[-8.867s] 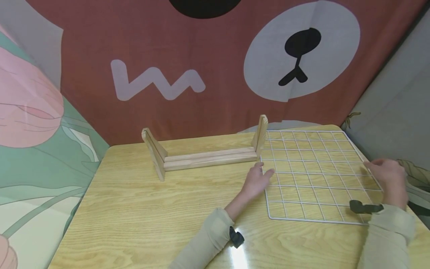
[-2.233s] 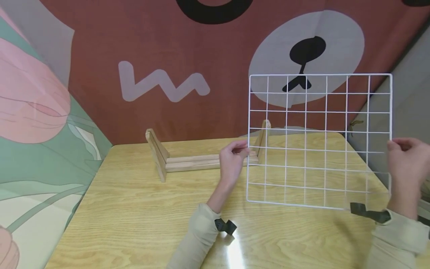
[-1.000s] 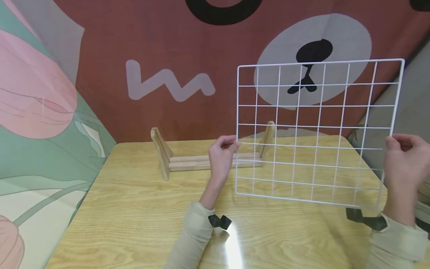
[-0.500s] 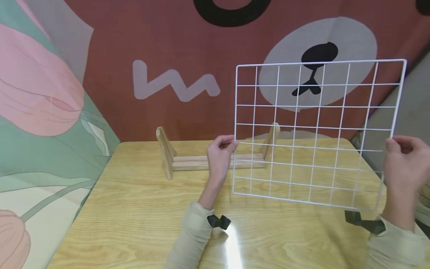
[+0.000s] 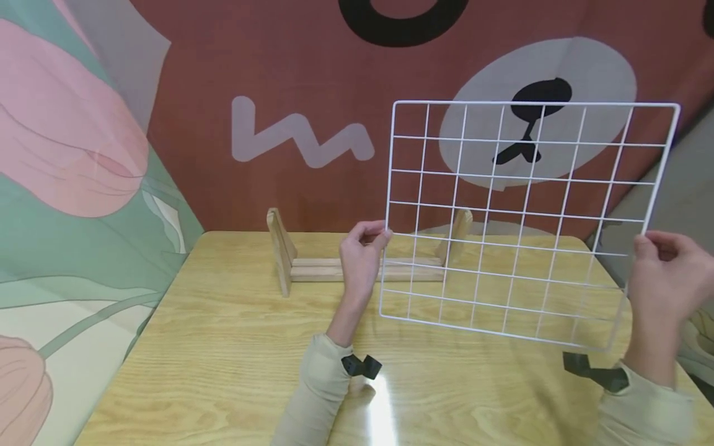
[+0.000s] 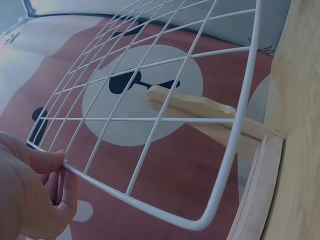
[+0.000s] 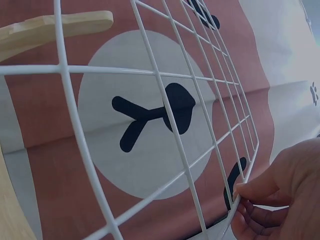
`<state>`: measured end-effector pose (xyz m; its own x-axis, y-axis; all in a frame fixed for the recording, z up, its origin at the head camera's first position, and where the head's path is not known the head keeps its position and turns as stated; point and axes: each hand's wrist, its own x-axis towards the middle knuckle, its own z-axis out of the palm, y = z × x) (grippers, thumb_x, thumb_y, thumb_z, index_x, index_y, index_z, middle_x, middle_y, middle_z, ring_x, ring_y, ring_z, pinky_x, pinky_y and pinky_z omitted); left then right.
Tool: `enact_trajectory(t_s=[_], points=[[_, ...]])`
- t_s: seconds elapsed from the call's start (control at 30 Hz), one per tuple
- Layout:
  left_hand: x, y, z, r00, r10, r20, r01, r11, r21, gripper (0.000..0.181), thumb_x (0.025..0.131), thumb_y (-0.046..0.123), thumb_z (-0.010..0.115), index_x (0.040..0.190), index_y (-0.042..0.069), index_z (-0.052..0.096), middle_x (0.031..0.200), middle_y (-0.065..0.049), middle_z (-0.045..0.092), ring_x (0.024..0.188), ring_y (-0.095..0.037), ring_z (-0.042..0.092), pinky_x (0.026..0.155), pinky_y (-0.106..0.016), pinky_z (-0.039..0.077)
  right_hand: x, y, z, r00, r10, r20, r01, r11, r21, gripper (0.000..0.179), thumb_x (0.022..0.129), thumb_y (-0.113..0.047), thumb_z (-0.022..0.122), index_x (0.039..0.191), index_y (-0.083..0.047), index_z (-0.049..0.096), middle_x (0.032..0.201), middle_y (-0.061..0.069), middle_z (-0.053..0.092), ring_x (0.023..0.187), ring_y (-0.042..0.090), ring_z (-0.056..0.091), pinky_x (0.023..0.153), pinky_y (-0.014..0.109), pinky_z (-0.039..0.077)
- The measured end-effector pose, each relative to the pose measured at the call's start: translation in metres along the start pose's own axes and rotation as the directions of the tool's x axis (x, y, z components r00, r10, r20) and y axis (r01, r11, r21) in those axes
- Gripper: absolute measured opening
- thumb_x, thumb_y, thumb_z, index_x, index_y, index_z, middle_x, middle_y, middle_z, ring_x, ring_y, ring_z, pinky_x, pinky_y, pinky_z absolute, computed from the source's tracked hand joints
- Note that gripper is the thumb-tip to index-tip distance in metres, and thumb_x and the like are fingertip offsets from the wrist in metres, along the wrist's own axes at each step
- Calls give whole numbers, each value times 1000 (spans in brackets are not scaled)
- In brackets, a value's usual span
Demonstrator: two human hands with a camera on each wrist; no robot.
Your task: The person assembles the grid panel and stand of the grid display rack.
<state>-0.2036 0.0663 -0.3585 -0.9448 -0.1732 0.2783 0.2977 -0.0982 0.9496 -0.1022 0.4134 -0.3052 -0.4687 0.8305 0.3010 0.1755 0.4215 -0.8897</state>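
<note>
A white wire grid panel [image 5: 507,246] is held upright above the table's right half, slightly tilted. My left hand [image 5: 359,260] pinches its left edge between thumb and fingers; the left wrist view shows the thumb on the outer wire of the grid panel [image 6: 128,199]. At the opposite edge my right hand [image 5: 666,272] pinches the outer wire, and in the right wrist view that hand [image 7: 280,200] grips it from the lower right. Behind the panel stands a wooden rack [image 5: 318,272] with two upright end pieces and a slatted base, partly hidden by the left hand and seen through the mesh.
The wood-grain table [image 5: 212,359] spreads beneath both hands. A reddish-brown cloth with a bear print [image 5: 290,192] hangs behind its far edge. Flower-patterned cloth [image 5: 72,260] hangs at the left, and a grey one runs along the right.
Earlier the grid panel lay flat on the table; both hands have lifted it upright and moved it slightly left. In the last half second its tilt has changed a little. The view has shifted too.
</note>
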Motion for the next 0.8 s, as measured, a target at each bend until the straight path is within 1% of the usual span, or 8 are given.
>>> enact_trajectory(t_s=[0.23,0.4,0.53,0.6,0.63,0.7,0.77,0.8], points=[[2,4,-6,1000,19,-16,-19,1000,-3,13,88,-5,78,101,-5,76,93,-14,75,77,-10,64,69,-19,51,-10,-8,6,1000,-10,-17,10,1000,1,38,101,-18,63,76,-45,51,69,-30,47,68,-11,43,65,3,33],[4,7,-10,999,25,-24,-25,1000,-1,13,88,-4,78,101,-5,76,93,-14,75,76,-10,63,69,-19,51,-10,-8,13,999,-25,-36,25,1000,2,34,101,-19,63,80,-44,52,72,-29,46,69,-11,43,68,6,34],[7,7,-13,998,47,-40,-47,999,8,13,88,-4,77,101,-6,76,92,-15,75,76,-9,63,68,-18,50,-9,-8,20,1000,10,-28,-11,999,-41,16,104,-24,60,98,-38,64,79,-27,44,75,-11,41,74,11,35],[8,7,-16,997,57,-48,-57,998,14,13,88,-5,77,101,-6,76,91,-15,75,76,-9,63,67,-18,50,-9,-9,23,1000,18,-22,-19,998,-54,13,105,-25,59,108,-33,69,81,-27,43,76,-11,40,75,13,34],[9,6,-17,997,60,-50,-59,998,17,13,88,-4,77,101,-6,76,91,-14,75,76,-9,63,67,-18,50,-9,-9,25,1000,17,-20,-18,998,-58,14,105,-25,59,111,-32,69,82,-26,43,77,-11,40,75,13,35],[10,6,-20,997,64,-51,-62,998,23,13,88,-4,77,101,-5,76,91,-14,75,76,-10,63,66,-18,50,-8,-10,28,1000,4,-17,-5,999,-50,14,104,-25,60,108,-34,69,82,-27,43,77,-12,41,76,13,35],[11,5,-23,996,69,-50,-67,997,36,13,88,-4,77,101,-5,76,91,-13,74,77,-10,63,66,-18,49,-7,-11,30,1000,-23,-10,23,999,-44,13,103,-26,61,109,-30,72,78,-29,44,76,-14,41,84,14,37],[12,4,-25,996,71,-52,-69,997,45,13,87,-4,77,101,-5,76,91,-13,74,77,-11,64,66,-18,49,-7,-12,31,1000,-31,2,31,999,-42,14,103,-27,62,110,-28,73,77,-31,44,80,-16,41,92,16,36]])
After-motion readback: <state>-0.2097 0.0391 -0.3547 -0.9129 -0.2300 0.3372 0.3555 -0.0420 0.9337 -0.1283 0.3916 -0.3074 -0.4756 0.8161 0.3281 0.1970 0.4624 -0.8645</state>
